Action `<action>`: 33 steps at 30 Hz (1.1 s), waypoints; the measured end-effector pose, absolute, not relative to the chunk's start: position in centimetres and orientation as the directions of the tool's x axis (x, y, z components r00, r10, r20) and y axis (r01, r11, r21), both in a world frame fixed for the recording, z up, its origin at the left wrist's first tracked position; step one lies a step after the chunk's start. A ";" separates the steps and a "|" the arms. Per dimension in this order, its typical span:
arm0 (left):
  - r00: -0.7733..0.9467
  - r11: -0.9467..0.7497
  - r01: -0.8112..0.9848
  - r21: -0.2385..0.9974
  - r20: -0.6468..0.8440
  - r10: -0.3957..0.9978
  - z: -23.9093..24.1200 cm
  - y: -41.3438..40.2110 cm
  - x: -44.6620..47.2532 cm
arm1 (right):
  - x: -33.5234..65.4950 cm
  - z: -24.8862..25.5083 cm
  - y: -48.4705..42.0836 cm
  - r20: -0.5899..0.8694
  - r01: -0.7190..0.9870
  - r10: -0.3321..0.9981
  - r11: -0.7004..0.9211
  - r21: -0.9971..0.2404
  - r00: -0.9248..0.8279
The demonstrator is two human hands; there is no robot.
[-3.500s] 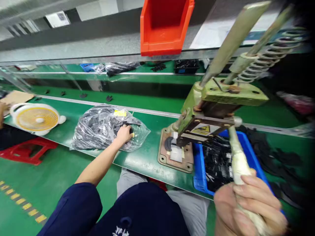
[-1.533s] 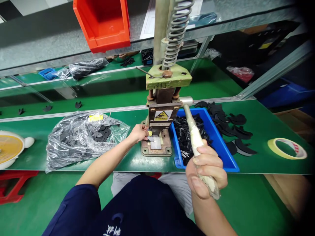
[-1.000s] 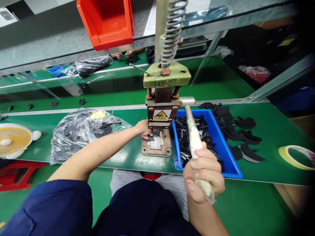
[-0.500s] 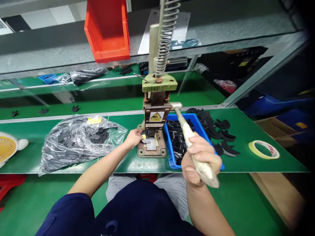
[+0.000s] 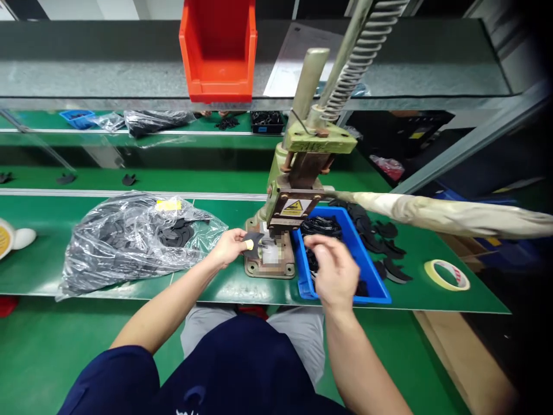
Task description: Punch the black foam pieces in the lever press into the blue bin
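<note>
My left hand (image 5: 228,248) pinches a black curved piece (image 5: 252,244) with a yellow patch at the left edge of the press base (image 5: 254,268). Above that base stands the green hand press (image 5: 276,184), its head raised clear of the plate. My right hand (image 5: 337,274) is off the wrapped lever (image 5: 453,214), over the near part of a blue bin (image 5: 385,293). Its fingers are loosely bent and slightly apart, with nothing visible in them. Small black strips (image 5: 324,226) fill the bin.
To the left lies a clear plastic bag (image 5: 129,242) of black curved pieces. More black pieces (image 5: 391,249) lie right of the bin, near a yellow tape roll (image 5: 447,275). An orange-red bin (image 5: 220,86) sits on the shelf above. The lever reaches far right.
My right hand has let go of the lever and moved left over the blue bin. The lever has swung up and right, the press head has risen. The black piece is drawn slightly out leftward.
</note>
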State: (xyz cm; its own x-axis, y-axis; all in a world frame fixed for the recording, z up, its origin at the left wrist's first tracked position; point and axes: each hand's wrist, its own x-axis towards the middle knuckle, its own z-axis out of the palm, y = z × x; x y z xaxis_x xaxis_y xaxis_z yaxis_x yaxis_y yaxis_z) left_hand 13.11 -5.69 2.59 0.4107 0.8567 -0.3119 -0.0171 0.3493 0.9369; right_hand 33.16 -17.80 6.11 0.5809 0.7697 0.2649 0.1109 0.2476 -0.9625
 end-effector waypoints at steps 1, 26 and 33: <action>0.437 0.334 -0.017 0.942 -0.293 0.850 2.9 -6.0 12.8 | 32.4 4.8 -17.9 0.148 0.059 0.842 0.138 -0.989 0.518; 0.953 -0.784 0.087 0.615 0.178 0.245 10.8 -9.6 9.8 | 25.7 -0.6 -21.7 -0.230 -0.463 0.965 -0.262 -0.847 -0.125; 0.810 -0.151 0.105 0.983 0.003 0.586 8.5 -8.5 10.0 | 25.9 1.1 -20.4 -0.274 -0.593 0.924 -0.381 -0.710 -0.265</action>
